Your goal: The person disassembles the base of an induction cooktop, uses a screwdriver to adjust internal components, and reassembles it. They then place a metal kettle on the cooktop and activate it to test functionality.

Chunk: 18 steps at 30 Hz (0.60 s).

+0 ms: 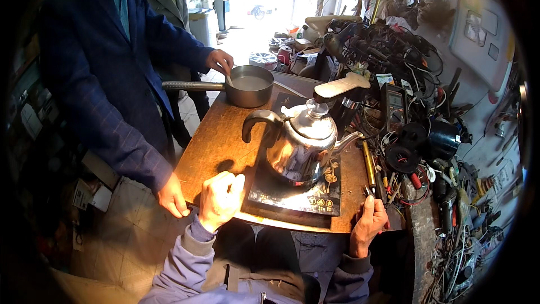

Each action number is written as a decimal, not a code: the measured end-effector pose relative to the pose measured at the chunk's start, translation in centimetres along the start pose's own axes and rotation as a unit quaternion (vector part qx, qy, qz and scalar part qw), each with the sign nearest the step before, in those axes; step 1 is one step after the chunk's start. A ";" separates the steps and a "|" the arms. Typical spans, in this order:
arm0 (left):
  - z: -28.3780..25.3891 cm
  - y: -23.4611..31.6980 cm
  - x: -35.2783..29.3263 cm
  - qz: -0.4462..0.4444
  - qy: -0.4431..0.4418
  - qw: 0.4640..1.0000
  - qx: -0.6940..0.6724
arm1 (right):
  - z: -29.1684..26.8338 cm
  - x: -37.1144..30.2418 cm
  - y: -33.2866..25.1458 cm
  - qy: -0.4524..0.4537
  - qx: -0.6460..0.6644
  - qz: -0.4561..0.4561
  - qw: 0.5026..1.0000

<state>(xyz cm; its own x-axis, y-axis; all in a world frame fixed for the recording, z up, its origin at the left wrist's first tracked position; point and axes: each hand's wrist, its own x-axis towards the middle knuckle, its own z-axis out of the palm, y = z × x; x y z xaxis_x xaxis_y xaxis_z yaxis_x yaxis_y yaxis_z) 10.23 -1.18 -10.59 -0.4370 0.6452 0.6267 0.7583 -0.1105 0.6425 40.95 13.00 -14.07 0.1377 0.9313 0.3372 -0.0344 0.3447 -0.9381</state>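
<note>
the left hand [221,198] is resting at the near edge of the wooden table [214,146], fingers curled together on nothing. the right hand [368,222], at four o'clock from the steel kettle [301,143], is gripping the table's corner. the kettle is sitting on the black cooktop [292,194]. a nudge could be tipping it; a bystander's saucepan [249,85] at eleven o'clock risks spilling.

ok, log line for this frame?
left hand: resting on table edge | right hand: at table's right edge | steel kettle: on black cooktop
</note>
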 end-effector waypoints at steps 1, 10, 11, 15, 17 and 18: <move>0.1 -0.1 0.1 -0.003 0.001 1.000 0.002 | 0.3 0.0 -0.8 -0.001 0.020 0.023 1.000; 0.2 -0.4 -0.4 -0.005 -0.004 1.000 0.003 | -0.8 0.2 1.4 0.006 -0.027 -0.035 0.999; 0.3 -0.4 -0.2 0.000 0.000 1.000 0.002 | -0.6 0.0 1.0 0.007 -0.017 -0.020 1.000; 0.1 -0.4 -0.2 0.004 0.001 1.000 0.010 | -0.2 0.1 0.9 -0.002 -0.003 -0.023 1.000; 0.1 0.0 0.1 0.002 -0.002 1.000 0.005 | -0.1 0.3 0.9 -0.001 -0.008 -0.036 0.999; 0.2 0.0 0.0 0.001 -0.003 1.000 0.003 | -0.1 0.2 1.0 -0.001 -0.009 -0.043 0.999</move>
<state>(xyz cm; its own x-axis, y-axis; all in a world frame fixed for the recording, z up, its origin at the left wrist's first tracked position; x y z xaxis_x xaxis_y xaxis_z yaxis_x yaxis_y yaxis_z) 10.35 -1.06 -10.64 -0.4325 0.6501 0.6248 0.7620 -0.1070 0.6387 41.09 13.57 -14.96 0.1368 0.8986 0.4168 -0.0039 0.4213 -0.9069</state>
